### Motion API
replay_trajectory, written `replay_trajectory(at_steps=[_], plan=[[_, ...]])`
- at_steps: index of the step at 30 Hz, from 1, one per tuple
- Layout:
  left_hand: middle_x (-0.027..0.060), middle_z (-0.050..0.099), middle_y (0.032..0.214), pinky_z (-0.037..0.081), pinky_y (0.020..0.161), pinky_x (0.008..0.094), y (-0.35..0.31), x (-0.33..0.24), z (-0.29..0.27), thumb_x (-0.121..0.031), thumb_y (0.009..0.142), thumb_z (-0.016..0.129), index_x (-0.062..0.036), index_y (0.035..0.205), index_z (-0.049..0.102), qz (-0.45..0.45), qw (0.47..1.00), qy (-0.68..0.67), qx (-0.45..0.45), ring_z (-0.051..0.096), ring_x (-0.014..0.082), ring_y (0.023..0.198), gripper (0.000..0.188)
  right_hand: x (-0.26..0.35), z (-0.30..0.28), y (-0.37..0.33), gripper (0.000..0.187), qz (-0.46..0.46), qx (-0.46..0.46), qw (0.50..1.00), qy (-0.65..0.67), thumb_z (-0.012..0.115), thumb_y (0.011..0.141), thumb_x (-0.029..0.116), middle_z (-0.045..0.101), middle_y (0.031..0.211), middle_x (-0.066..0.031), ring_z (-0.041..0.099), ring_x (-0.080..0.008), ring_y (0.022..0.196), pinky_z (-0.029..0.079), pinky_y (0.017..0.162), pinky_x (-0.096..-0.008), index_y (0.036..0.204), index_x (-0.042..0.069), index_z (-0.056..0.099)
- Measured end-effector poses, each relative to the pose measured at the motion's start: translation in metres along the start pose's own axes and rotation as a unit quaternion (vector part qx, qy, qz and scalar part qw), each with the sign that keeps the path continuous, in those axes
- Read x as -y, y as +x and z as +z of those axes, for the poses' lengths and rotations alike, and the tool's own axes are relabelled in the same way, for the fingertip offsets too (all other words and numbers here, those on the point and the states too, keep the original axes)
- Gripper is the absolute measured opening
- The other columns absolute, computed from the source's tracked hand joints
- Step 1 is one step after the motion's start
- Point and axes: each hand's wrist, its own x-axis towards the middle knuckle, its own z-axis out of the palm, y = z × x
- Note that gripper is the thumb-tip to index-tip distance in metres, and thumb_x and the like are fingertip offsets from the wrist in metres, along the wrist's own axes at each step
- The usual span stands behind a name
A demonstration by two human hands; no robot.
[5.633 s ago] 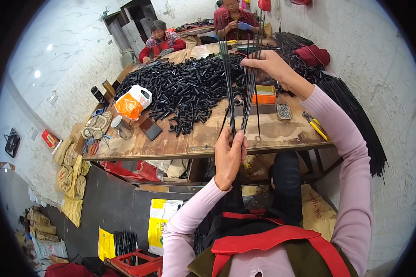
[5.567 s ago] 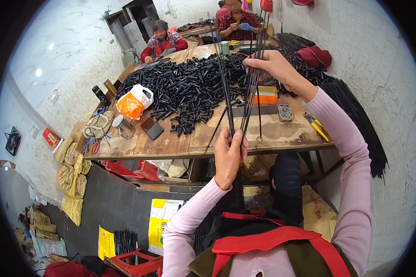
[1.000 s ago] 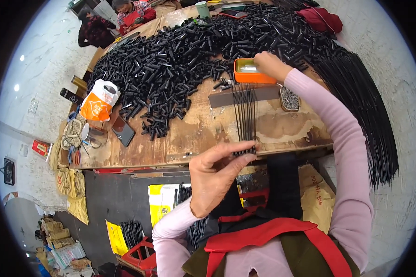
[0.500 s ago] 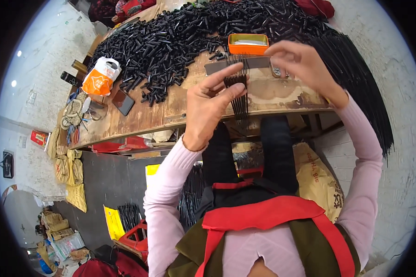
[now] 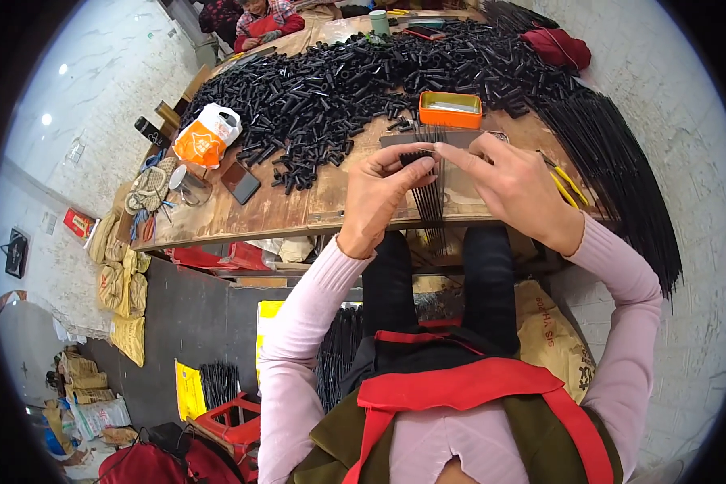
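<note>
My left hand (image 5: pixel 373 194) is closed round a fan of thin black rods (image 5: pixel 430 211), held upright over the table's front edge. Thumb and forefinger press the rods together near their upper part, and the lower ends hang below the edge. My right hand (image 5: pixel 520 187) has come up against the same rods, its thumb and forefinger pinched beside the left fingertips. Whatever sits in that pinch is too small to make out. Behind the hands lies a dark flat bar (image 5: pixel 397 139), partly covered by them. An orange tin (image 5: pixel 450 119) stands just beyond it.
Short black tubes (image 5: pixel 315 101) are heaped across the wooden table (image 5: pixel 290 216). Long black rods (image 5: pixel 621 165) overhang the right side, near yellow-handled pliers (image 5: pixel 571 185). At left are a plastic bag (image 5: pixel 204 139), a phone (image 5: pixel 240 184) and a mug (image 5: pixel 189 187). A co-worker's hands (image 5: pixel 258 40) show beyond.
My right hand has moved left and down from beside the orange tin to the rods, its fingers closing into a pinch. The left hand still grips the bundle. The whole view has shifted slightly.
</note>
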Motion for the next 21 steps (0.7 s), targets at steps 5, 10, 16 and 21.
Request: replay_trajectory(at_steps=[5,10,16,21], plan=[[0.0119,0.070,0.103,0.060,0.081,0.0291,0.003,0.000,-0.004,-0.002,0.091,0.066,0.0056,0.112,0.067,0.005,1.000,-0.004,-0.014,0.068,0.0169,0.093,0.023,0.003,0.004,0.000,0.064,0.021,0.042,0.999,0.000,0.060,0.080,-0.001,0.052,0.086,-0.0093,0.058,-0.0254,0.070,0.051,0.059,-0.0372,0.140,0.015,0.051],[0.0118,0.070,0.102,0.060,0.081,0.0295,0.003,-0.001,-0.003,-0.002,0.091,0.066,0.0053,0.112,0.067,0.001,1.000,0.003,-0.017,0.068,0.0168,0.092,0.023,0.009,0.002,0.000,0.068,0.058,0.086,0.995,-0.004,0.060,0.081,0.001,0.050,0.084,-0.0092,0.058,-0.0260,0.069,0.050,0.057,-0.0378,0.145,0.017,0.045],[0.0123,0.070,0.102,0.060,0.081,0.0297,0.002,-0.002,0.000,-0.003,0.090,0.066,0.0052,0.111,0.067,-0.003,1.000,0.012,-0.018,0.068,0.0169,0.092,0.022,0.004,0.005,-0.004,0.066,0.041,0.064,0.997,-0.005,0.057,0.081,-0.002,0.050,0.086,-0.0097,0.058,-0.0269,0.072,0.050,0.062,-0.0379,0.143,0.015,0.047],[0.0126,0.071,0.101,0.060,0.081,0.0292,0.002,-0.002,0.000,-0.004,0.091,0.066,0.0050,0.111,0.067,-0.004,1.000,0.009,-0.007,0.069,0.0170,0.093,0.022,-0.013,-0.001,-0.001,0.058,-0.003,0.046,0.999,-0.009,0.057,0.080,-0.002,0.053,0.087,-0.0100,0.059,-0.0269,0.075,0.050,0.064,-0.0375,0.136,0.012,0.055]])
